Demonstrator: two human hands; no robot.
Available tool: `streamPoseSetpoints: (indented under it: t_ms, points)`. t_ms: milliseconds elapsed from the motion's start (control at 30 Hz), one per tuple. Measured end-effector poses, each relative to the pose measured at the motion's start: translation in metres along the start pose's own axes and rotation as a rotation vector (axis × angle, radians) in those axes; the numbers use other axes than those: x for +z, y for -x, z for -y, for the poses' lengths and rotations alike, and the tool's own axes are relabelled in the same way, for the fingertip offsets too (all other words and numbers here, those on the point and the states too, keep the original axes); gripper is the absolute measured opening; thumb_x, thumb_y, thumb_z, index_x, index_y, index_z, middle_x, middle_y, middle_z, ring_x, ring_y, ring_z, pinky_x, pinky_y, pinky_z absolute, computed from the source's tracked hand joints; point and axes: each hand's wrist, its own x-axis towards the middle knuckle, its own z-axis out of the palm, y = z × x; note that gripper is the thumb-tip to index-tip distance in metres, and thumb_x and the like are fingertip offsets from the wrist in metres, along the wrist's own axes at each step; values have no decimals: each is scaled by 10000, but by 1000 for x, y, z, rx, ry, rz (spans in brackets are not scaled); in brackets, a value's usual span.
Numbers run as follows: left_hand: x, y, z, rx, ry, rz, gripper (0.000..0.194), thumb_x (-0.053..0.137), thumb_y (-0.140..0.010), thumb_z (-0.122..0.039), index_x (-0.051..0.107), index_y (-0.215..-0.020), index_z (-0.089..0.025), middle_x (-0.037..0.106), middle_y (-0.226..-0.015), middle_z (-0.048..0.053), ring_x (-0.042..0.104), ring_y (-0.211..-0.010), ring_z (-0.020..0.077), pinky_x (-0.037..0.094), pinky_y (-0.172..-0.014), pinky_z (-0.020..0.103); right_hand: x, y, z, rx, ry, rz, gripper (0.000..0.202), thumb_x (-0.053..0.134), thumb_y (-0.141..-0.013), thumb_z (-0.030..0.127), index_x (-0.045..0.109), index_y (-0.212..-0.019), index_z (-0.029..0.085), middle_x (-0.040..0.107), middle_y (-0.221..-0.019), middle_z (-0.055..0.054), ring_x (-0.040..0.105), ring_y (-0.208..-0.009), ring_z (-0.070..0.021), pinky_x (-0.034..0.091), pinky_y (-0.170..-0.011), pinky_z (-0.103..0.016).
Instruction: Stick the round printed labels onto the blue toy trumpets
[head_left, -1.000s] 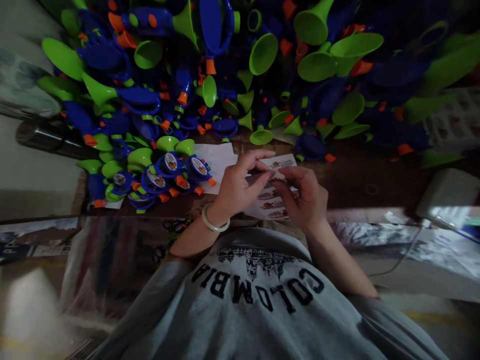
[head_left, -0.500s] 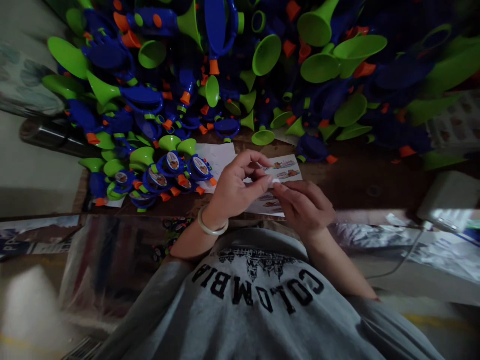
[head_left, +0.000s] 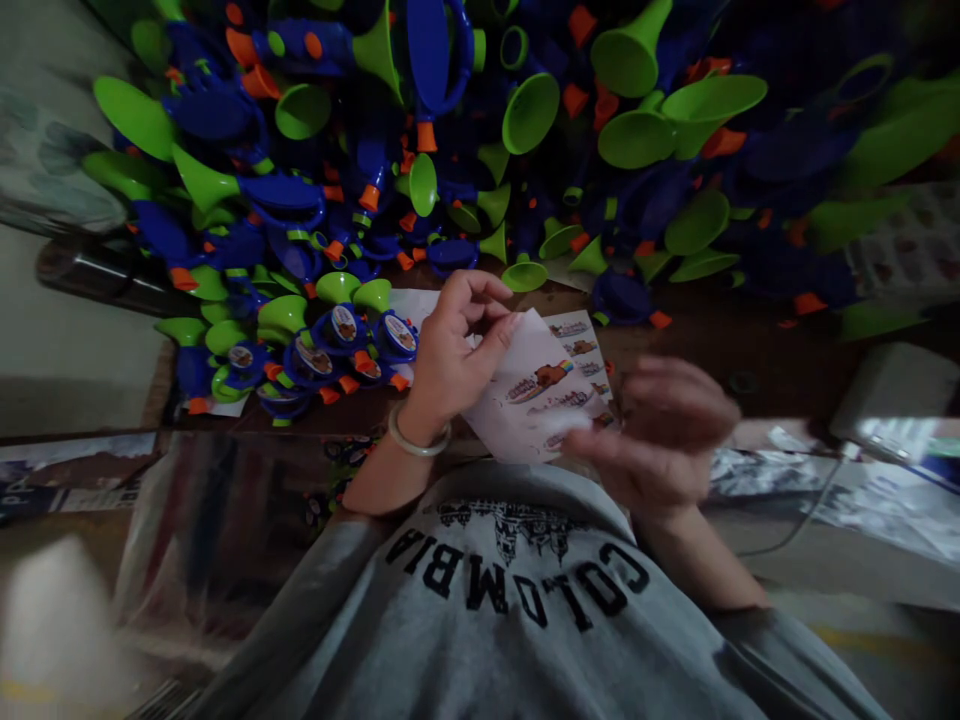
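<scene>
My left hand (head_left: 461, 350) is closed, with thumb and fingers pinching the upper corner of a white sticker sheet (head_left: 510, 425). The sheet tilts up toward me and shows printed brown cartoon figures with a rainbow streak and lettering. A second printed sheet (head_left: 581, 330) lies behind it on the table. To the right of the held sheet, my right hand (head_left: 660, 440) is smeared by motion, its thumb stretched apart from the raised fingers. A pale blur at the thumb tip is too unclear to name.
Many blue and green toy horns (head_left: 450, 190) with orange mouthpieces pile up across the back of the table (head_left: 675, 370). Several horns with oval stickers (head_left: 397, 335) stand at left. A dark cylinder (head_left: 112, 275) lies far left; a pale box (head_left: 896, 400) with a cord sits right.
The hands have moved apart from their meeting point. My left hand has lifted a sticker sheet by its corner, and my right hand has swung right with its thumb and fingers spread.
</scene>
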Motion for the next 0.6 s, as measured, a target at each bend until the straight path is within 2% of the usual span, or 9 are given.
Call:
streamPoseSetpoints:
  t_ms: [133,233,333,400,533,600]
  points:
    - [3,1,-2,64,-34,51,194,680,-997,-309,549,-1134,-268,746,-846,-41,692,-712,119,536,-652,257,7,-13,1,-71,-21,-2,766,845,-867,314,529,-1554,440,793,-1266,-35,773,-1124,-262,726,-767,-406]
    - [4,3,-5,139,-124,101,195,703,-989,-297,582,-1139,-265,772,-845,-48,687,-696,108,527,-662,249,12,-15,-2,-198,-31,-27,902,782,-906,202,356,-1647,489,788,-1291,-16,786,-1095,-228,736,-776,-388]
    - [4,5,-6,97,-233,196,208,705,-975,-271,611,-1159,-247,730,-783,-69,651,-657,97,506,-686,247,12,-13,-6,-298,-30,-33,992,708,-926,86,234,-1687,511,797,-1249,1,799,-1005,-187,736,-771,-352]
    - [4,6,-5,58,-242,235,189,675,-981,-261,619,-1161,-243,699,-768,-73,626,-640,93,485,-672,242,11,-11,-7,-297,-14,-23,947,702,-926,62,295,-1673,478,805,-1214,-3,800,-987,-188,732,-782,-351]
    - [6,5,-1,32,-184,225,146,660,-974,-247,620,-1115,-244,606,-704,-85,568,-599,87,453,-634,229,8,-13,-1,-286,20,26,614,720,-914,59,615,-1436,364,821,-1044,0,779,-886,-187,700,-788,-340]
    - [7,4,-1,14,-150,214,136,676,-969,-264,618,-1090,-240,569,-681,-91,541,-578,83,434,-609,221,8,-15,2,-271,0,39,549,686,-925,57,644,-1392,342,808,-955,18,756,-809,-173,678,-772,-332]
